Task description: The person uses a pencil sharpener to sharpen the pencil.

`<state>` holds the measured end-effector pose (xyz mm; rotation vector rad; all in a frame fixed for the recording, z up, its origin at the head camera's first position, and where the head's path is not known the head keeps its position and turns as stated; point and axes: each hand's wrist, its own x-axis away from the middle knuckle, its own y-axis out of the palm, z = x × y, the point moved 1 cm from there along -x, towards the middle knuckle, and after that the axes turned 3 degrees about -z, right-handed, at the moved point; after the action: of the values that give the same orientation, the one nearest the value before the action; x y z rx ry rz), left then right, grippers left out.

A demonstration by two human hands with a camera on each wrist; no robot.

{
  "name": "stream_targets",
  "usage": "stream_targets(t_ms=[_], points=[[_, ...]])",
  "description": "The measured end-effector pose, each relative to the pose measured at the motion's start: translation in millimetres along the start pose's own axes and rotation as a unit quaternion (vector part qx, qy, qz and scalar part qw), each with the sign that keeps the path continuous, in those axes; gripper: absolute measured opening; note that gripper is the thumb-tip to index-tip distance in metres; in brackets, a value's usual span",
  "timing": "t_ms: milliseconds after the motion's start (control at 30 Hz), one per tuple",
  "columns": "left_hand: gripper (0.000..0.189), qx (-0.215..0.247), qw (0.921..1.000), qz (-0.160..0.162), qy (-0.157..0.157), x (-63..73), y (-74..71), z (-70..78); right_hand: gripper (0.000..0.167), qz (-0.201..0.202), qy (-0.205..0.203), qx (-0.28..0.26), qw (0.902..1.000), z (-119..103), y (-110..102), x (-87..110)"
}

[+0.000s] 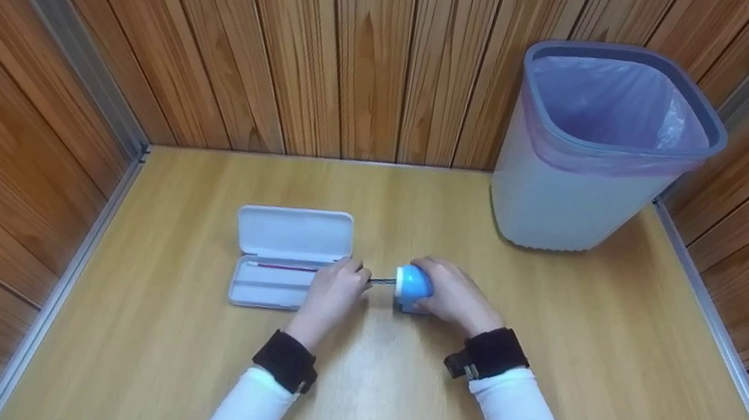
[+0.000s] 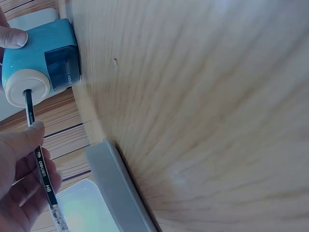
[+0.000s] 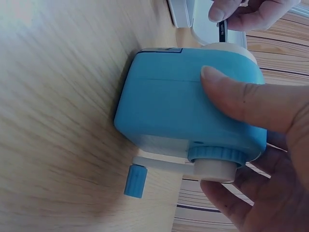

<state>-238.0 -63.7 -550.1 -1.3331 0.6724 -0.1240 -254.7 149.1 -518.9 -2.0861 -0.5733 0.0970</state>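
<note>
My left hand (image 1: 337, 286) pinches a dark HB pencil (image 2: 44, 176) between thumb and fingers. The pencil's front end sits in the round cream-coloured opening of a blue pencil sharpener (image 3: 164, 96). Around the sharpener's body curls my right hand (image 1: 455, 296), its thumb on one side and fingers on the other. At the back of the sharpener, a crank (image 3: 136, 181) with a blue knob hangs free of the fingers. The sharpener's dark see-through drawer (image 2: 63, 67) faces the table side. Part of the pencil is hidden by the left hand in the head view.
An opened white pencil case (image 1: 295, 231) lies left of the sharpener, partly behind the left hand. A thin reddish stick (image 1: 285, 266) shows along it. A lined waste bin (image 1: 567, 196) stands at the back right. Wooden panels (image 1: 371, 50) wall in the table (image 1: 387, 410).
</note>
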Motion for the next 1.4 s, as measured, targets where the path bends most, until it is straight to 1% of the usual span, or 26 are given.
stream_targets(t_ms=[133, 367, 533, 800, 967, 1100, 1400], points=[[0.010, -0.021, 0.9997, 0.014, 0.006, -0.3, 0.0, 0.3, 0.064, 0.003, 0.003, 0.011, 0.9999, -0.8, 1.2, 0.5], [0.007, -0.019, 0.9996, 0.009, 0.020, -2.0, -1.2, 0.5, 0.063, 0.007, 0.003, 0.015, 0.9999, -2.1, 1.2, -0.2], [0.006, -0.019, 0.9992, 0.011, 0.033, -4.2, -1.1, -0.8, 0.063, 0.012, -0.007, 0.014, 0.9998, -2.6, -0.9, -0.4], [0.007, -0.007, 0.9995, 0.006, 0.029, -5.8, 1.1, -4.0, 0.063, 0.020, -0.030, 0.027, 0.9990, -1.3, -1.7, -0.9], [0.007, 0.004, 0.9996, -0.006, 0.027, -6.6, 0.4, -5.0, 0.064, 0.011, -0.018, 0.013, 0.9997, -1.2, -0.9, -1.2], [0.007, 0.013, 0.9995, -0.010, 0.026, -7.9, -1.0, -5.6, 0.063, 0.008, -0.011, -0.003, 0.9999, -1.9, -0.9, -1.1], [0.006, 0.012, 0.9993, -0.019, 0.031, -9.8, -0.8, -4.5, 0.064, 0.011, -0.009, -0.005, 0.9999, 0.0, 0.9, -0.4]])
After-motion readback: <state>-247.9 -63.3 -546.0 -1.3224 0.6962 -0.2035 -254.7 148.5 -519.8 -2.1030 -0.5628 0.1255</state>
